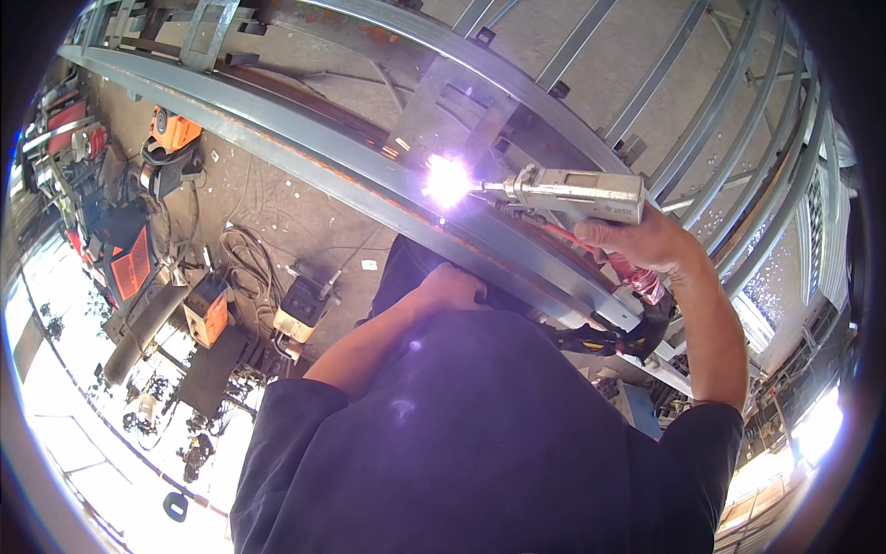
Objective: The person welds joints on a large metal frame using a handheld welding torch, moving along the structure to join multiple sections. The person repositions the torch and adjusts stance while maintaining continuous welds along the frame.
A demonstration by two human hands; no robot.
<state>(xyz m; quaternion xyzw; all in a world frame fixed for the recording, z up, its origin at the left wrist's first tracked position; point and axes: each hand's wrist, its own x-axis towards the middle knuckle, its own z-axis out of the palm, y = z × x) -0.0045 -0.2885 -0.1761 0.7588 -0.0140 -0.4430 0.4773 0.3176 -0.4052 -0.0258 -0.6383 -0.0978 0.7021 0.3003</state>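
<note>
Pale scraps (369,265) dot the brown floor (277,198); white glare (69,443) fills the lower left.

Steel beams (305,127), a glaring arc (448,182) and orange machines (175,131) mark a metal workshop.

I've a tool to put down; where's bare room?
Mostly bare brown floor lies between the long grey steel beam and coiled dark cable; gaps show between the slim grey metal bars upper right. Crowded: left, with boxy orange-and-black machines, and around the right hand.

Round violet-white glare (448,182) is brutal at 12 o'clock, blown-out white patch (92,443) at 8, edges fisheye-bent and dark.
</note>
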